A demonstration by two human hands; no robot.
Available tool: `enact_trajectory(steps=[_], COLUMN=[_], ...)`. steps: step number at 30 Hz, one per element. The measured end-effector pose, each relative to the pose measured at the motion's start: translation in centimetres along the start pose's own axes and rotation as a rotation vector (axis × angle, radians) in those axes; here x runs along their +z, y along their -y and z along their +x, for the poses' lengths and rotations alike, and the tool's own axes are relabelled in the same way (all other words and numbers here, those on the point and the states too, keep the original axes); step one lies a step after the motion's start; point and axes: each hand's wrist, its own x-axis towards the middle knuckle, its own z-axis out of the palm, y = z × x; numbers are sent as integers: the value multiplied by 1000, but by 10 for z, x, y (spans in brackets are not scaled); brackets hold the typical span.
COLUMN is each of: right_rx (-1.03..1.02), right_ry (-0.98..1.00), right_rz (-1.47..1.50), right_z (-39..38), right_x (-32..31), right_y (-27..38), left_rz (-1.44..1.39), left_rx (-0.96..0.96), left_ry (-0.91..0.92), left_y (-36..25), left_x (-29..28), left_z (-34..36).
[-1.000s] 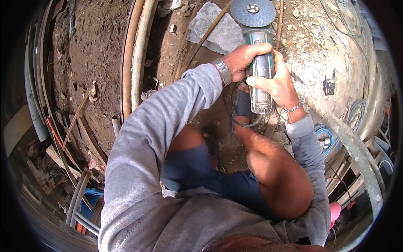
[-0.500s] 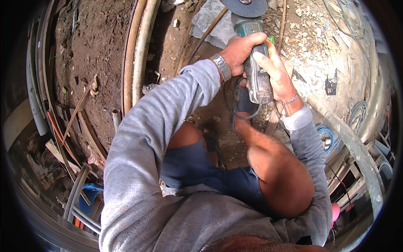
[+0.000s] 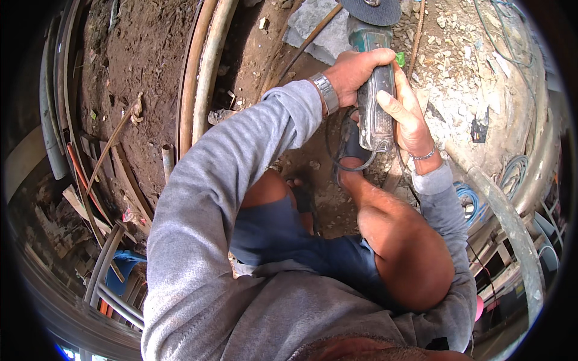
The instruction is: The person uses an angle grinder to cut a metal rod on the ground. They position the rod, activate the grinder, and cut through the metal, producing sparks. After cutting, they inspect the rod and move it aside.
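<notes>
Grey sleeve cloth fills the near field: the person crouches, bare knees bent, both forearms reaching up toward twelve o'clock. Past the knees, a sandalled foot (image 3: 351,157) stands on the packed earth, with a loop of black cable (image 3: 335,141) curling beside it.

Just beyond, the two hands share an angle grinder (image 3: 374,90), which points toward twelve o'clock. The left hand (image 3: 355,71), a metal watch at its wrist, wraps round the tool's upper body, fingers curled tight across it. The right hand (image 3: 408,111), a thin bracelet at its wrist, clasps the ribbed rear grip from the three o'clock side, thumb laid across the casing. Both hands are closed firmly on the tool.

At the tool's far end the grey cutting disc (image 3: 373,8) sits at the frame's top edge, over or close beside a flat grey stone (image 3: 322,33) and a thin rusty rod (image 3: 307,43) that crosses the stone slantwise. Whether the disc touches the rod cannot be told, and no sparks or dust show. The rod looks whole, so by my judgement the cutting is at its start or not yet begun.

Farther out, at ten o'clock, two long curved pipes (image 3: 201,78) lie on the brown soil; at two o'clock, pale rubble (image 3: 463,66) spreads out.
</notes>
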Motion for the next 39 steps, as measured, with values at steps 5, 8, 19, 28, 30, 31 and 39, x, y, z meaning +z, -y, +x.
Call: enact_trajectory(steps=[5, 8, 19, 28, 30, 31, 39], right_rx=[26, -30, 5, -29, -20, -14, 59], right_ry=[-64, -126, -198, -140, -110, -104, -171], right_rz=[-359, -339, -19, 32, 44, 61, 191], right_z=[-1, 2, 8, -8, -7, -6, -3], right_x=[4, 5, 6, 2, 1, 1, -3], right_y=[19, 17, -7, -16, -13, -12, -15], left_rz=[-27, -3, 0, -13, -65, -55, 56], left_rx=[37, 80, 92, -9, 31, 48, 22], left_ry=[4, -37, -53, -64, -6, 4, 94], left_y=[-1, -5, -3, 0, 1, 1, 16], left_x=[-1, 6, -1, 1, -2, -4, -11], left_z=[1, 1, 12, 12, 12, 13, 20])
